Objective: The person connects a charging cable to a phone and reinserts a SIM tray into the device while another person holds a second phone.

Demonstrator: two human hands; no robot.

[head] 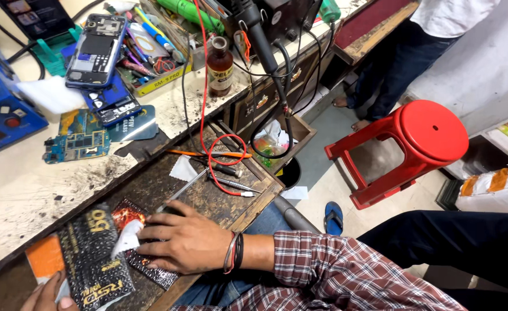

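while the person sits at the pulled-out wooden drawer (219,198), the right hand (182,239) lies flat, fingers spread and loosely open, pressing a white wipe (127,237) onto a dark patterned packet (144,262) on the drawer surface. it grips nothing; the palm just bears down. a checked sleeve and dark wristbands (235,251) sit behind it.

the left hand (46,295) shows only at the bottom edge, thumb and fingers pinched on the lower corner of a black packet with gold lettering (95,262); an orange card (45,257) lies just beside that packet, touching or tucked under it, cannot tell which.

on the drawer further back: tweezers (182,187), a screwdriver (225,170), a red wire (222,152) looping across.

on the stained white bench (29,190) above: an opened phone (96,49) with its back off, a blue circuit board (76,147), a brown glass bottle (220,64), a tray crowded with tools (150,43).

on the floor, a red plastic stool (406,144) and a blue sandal (333,217). another person's legs (392,63) stand near the stool, well apart from the hands.
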